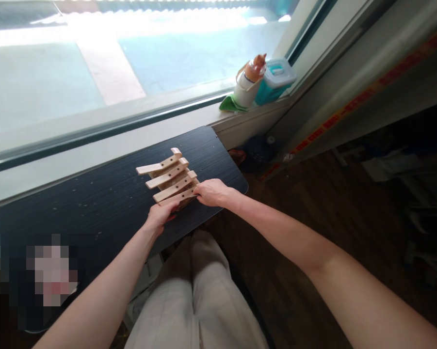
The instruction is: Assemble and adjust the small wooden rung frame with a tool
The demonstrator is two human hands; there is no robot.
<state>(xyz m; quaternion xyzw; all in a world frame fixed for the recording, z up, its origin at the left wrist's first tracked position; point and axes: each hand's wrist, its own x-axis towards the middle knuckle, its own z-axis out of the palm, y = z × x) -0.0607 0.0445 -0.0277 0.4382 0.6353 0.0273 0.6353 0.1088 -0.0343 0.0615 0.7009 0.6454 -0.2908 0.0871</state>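
A wooden rack [172, 178] with several pale slats lies on the dark tabletop. Its slats run side by side across a browner wooden backing, each marked with dark round dots, and some end in a raised, hooked tip. My left hand [162, 214] grips the near-left end of the closest slat, thumb on top and fingers partly below. At that slat's right end, my right hand [211, 192] is closed with its fingertips pinching the wood. What lies beneath the fingers is hidden.
The black table [109, 198] stands against a windowsill. On the sill are a white container holding an orange-capped bottle [253, 69], a green cloth [233, 103] and a teal box [274, 82]. A blurred patch [53, 271] covers the table's lower left. A grey curtain [334, 97] hangs at right.
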